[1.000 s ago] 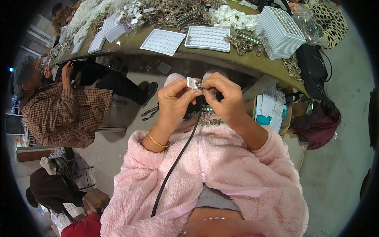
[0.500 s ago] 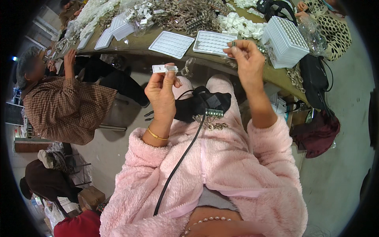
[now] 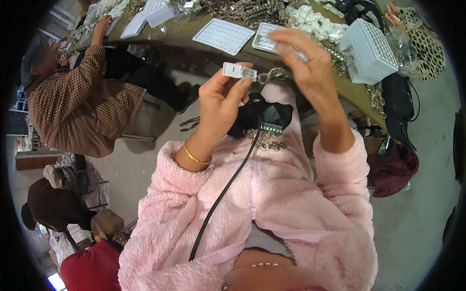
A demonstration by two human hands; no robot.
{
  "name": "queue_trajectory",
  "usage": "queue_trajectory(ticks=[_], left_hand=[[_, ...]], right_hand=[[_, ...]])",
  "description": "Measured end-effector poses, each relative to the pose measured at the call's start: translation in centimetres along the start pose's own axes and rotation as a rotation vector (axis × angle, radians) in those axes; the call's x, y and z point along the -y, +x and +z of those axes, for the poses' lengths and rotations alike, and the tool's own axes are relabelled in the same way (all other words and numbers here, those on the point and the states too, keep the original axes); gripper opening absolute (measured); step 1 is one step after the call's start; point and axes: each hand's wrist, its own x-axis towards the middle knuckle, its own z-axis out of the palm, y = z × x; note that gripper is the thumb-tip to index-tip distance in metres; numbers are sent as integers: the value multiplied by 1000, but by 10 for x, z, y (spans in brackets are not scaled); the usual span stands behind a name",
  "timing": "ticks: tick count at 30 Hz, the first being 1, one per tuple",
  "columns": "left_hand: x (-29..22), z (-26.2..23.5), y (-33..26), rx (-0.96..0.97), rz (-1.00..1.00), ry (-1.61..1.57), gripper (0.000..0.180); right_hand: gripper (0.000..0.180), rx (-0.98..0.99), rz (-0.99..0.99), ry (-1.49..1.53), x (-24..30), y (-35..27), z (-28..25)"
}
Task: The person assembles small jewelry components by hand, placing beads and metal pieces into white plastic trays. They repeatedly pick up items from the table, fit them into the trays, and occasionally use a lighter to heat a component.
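My left hand point(image 3: 222, 99) pinches a small white and clear plastic case point(image 3: 239, 71) between thumb and fingers. The case looks flipped open, with a metal ring point(image 3: 277, 73) dangling from its clear end. My right hand point(image 3: 308, 60) hovers over the table's near edge, in front of a white tray point(image 3: 264, 36) with rows of round hollows. Its fingers are smeared by motion, so what they hold, if anything, does not show. In my lap rest a black pouch point(image 3: 242, 121), a green strip of small parts point(image 3: 271, 128) and several metal chains point(image 3: 272, 144).
Another flat white tray point(image 3: 224, 36) lies left of the first. A tall stack of white trays point(image 3: 371, 53) stands at the right, beside white plastic pieces point(image 3: 315, 23) and heaped metal chains point(image 3: 242, 10). A co-worker in a checked jacket point(image 3: 87, 102) sits at my left.
My left hand has moved right and slightly up with the case, and its ring now shows plainly. My right hand has shifted slightly right and blurred; the view has turned a little.
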Motion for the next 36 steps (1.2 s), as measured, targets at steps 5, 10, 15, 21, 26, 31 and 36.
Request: queue_trajectory(ticks=[5,10,15,21,26,31,36], left_hand=[[-3,4,2,3,9,-71,19],[-10,2,1,62,-130,-256,18],[-15,4,0,68,-345,-625,24],[-17,10,-1,51,-150,-330,18],[-18,10,-4,46,47,14,21],[-13,13,-4,40,95,-72,22],[-7,11,-2,137,-77,-323,27]], right_hand=[[16,136,76,-29,30,-26,18],[11,53,85,165,33,-37,18],[7,10,153,329,39,-42,20],[8,-36,31,239,39,-42,17],[7,-93,-41,52,39,-41,14],[6,42,355,356,35,-44,11],[16,87,470,819,21,-46,23]])
